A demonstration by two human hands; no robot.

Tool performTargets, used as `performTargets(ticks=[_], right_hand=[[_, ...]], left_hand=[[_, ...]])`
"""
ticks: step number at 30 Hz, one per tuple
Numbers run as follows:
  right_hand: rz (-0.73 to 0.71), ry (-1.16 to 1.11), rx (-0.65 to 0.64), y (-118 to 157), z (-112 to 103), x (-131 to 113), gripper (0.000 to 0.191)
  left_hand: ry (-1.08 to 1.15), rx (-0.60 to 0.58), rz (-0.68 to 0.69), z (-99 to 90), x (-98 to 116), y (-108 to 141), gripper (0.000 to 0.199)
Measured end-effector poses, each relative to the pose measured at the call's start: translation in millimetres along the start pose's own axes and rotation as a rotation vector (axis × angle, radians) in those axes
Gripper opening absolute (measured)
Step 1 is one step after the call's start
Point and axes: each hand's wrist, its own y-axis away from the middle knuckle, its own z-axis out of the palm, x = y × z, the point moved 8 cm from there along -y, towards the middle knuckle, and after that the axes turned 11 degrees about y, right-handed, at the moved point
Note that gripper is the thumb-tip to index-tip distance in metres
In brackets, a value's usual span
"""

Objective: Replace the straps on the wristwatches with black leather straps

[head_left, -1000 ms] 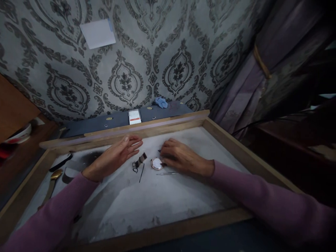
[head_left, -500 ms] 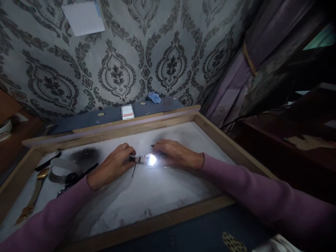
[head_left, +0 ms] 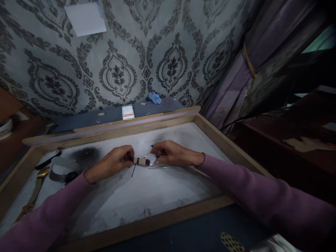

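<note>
A wristwatch (head_left: pixel 150 159) with a round, pale face and a light-and-dark strap is held between my hands, low over the white board. My left hand (head_left: pixel 110 163) pinches the strap's left end in closed fingers. My right hand (head_left: pixel 177 154) grips the case from the right, the thumb at its lower rim. A small dark pointed tip juts out above the right fingers; what it belongs to is hidden. Just below the watch lies a thin silvery tool (head_left: pixel 159 167), its kind unclear. A slim dark stick (head_left: pixel 133 170) rests by my left fingertips.
A raised wooden frame (head_left: pixel 168 218) edges the white board. At the left lie a gold watch (head_left: pixel 36 192), a grey band (head_left: pixel 57 169) and a black strap (head_left: pixel 48 160). Behind the frame sit a blue crumpled cloth (head_left: pixel 154 98) and a small white packet (head_left: pixel 127 112). A patterned wall rises beyond.
The bright glare on the watch face has gone, so the dial and rim show. My left hand has shifted slightly left, and the strap has tipped a little. Both hands keep hold.
</note>
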Motion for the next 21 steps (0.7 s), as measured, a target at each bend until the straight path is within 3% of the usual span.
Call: performTargets(ticks=[5, 12, 17, 19, 20, 21], right_hand=[[0.048, -0.167, -0.009, 3, 0, 4, 0.027], [0.212, -0.495, 0.151, 31, -4, -1, 0.033], [0.245, -0.803, 0.294, 52, 3, -10, 0.034], [0.245, -0.893, 0.352, 56, 9, -16, 0.031], [0.233, -0.925, 0.377, 56, 11, -20, 0.03], [0.211, -0.962, 0.417, 56, 12, -25, 0.029]], left_hand=[[0.052, 0.001, -0.023, -10.3, -6, -2, 0.003], [0.04, 0.06, -0.002, -19.9, -11, -2, 0.009], [-0.022, 0.185, 0.053, -34.1, 3, 2, 0.018], [-0.065, 0.272, 0.058, -39.7, 13, 7, 0.01], [-0.069, 0.283, 0.039, -38.5, 17, 9, 0.007], [-0.019, 0.24, 0.007, -31.9, 20, 10, 0.016]])
